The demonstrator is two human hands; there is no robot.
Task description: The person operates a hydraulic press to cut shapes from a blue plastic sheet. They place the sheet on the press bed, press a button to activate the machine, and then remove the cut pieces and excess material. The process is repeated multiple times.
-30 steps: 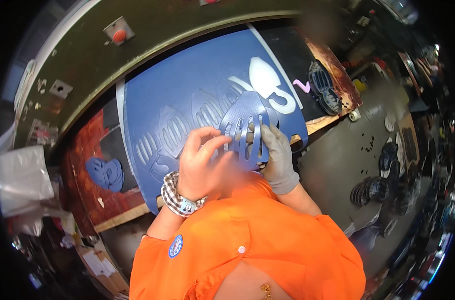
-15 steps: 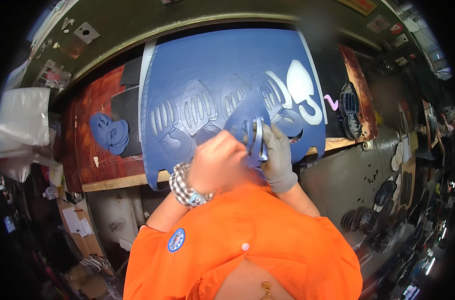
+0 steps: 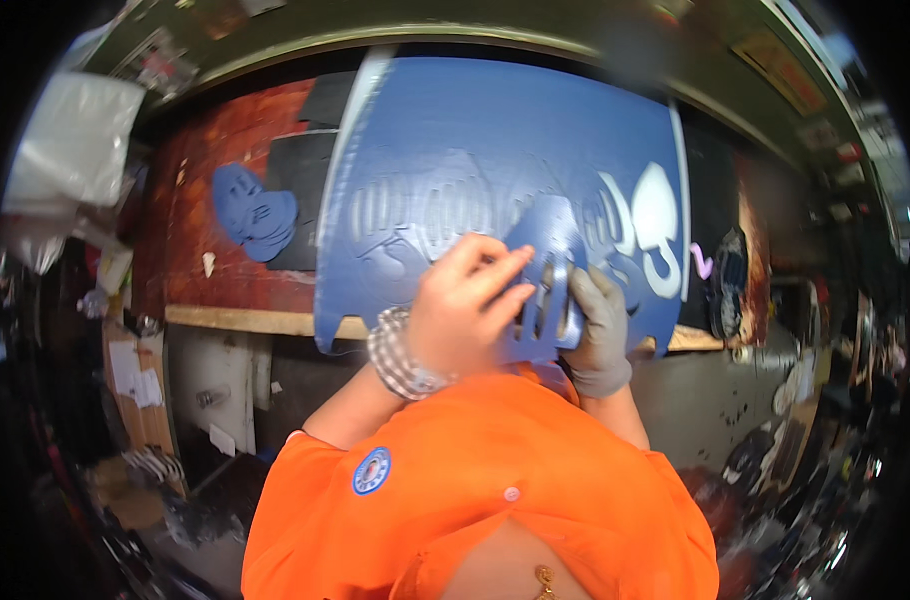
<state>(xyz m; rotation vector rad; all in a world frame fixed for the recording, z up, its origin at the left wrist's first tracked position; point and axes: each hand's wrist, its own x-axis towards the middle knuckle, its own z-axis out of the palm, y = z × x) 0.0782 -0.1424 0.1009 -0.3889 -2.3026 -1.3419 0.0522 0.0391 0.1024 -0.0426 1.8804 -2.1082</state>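
A slotted blue shoe-upper piece [image 3: 551, 222] is held up in front of my body, over the near edge of a blue sheet [image 3: 495, 110]. My right hand [image 3: 601, 340], in a grey glove, is closed on the piece's right side. Bare and slightly blurred, my left hand [image 3: 465, 305] is at the piece's left side. Its fingers are bent but apart, with the tips at or close to the slots; whether they touch is unclear. Cut-out outlines with slots run across the sheet behind the piece.
Cut blue pieces [image 3: 255, 215] lie stacked on the red-brown table [image 3: 245, 290] at left, beside black sheets [image 3: 300, 200]. White cut shapes [image 3: 655, 205] rest on the blue sheet's right part. Farther right are a pink strip [image 3: 700, 262] and a dark slotted piece [image 3: 727, 285].
The view has turned, so the table appears shifted. My left hand's fingers have spread from a bunched, blurred pose and point at the piece. My right hand still holds the piece.
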